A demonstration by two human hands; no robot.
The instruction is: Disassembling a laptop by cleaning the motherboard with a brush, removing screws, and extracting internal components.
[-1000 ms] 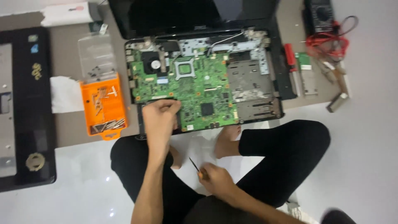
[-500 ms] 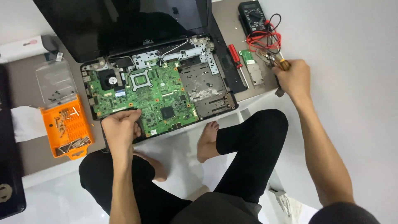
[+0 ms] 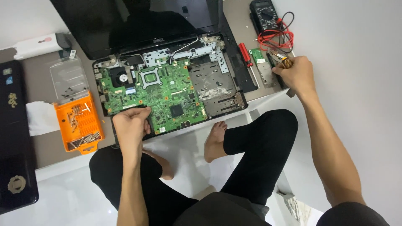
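Note:
An opened black laptop (image 3: 234, 62) lies on a low grey board, its green motherboard (image 3: 167, 98) bare and its dark screen (image 3: 138, 21) tilted back. My left hand (image 3: 132, 123) grips the near left edge of the laptop base beside the motherboard. My right hand (image 3: 295, 75) reaches to the board's right edge and closes on a tool with a yellow-and-black handle (image 3: 287, 62), next to a small green circuit card (image 3: 261, 62) and a red-handled screwdriver (image 3: 245, 54).
An orange screwdriver-bit case (image 3: 81, 123) with a clear lid (image 3: 69, 77) sits left of the laptop. A black multimeter (image 3: 266, 14) with red leads (image 3: 276, 39) lies at the back right. A black laptop cover (image 3: 14, 134) lies far left. My crossed legs (image 3: 259, 142) are below.
My right hand has gone from my lap, where it held a thin tool, out to the right edge of the board and closed on a yellow-handled tool. My view shifted left.

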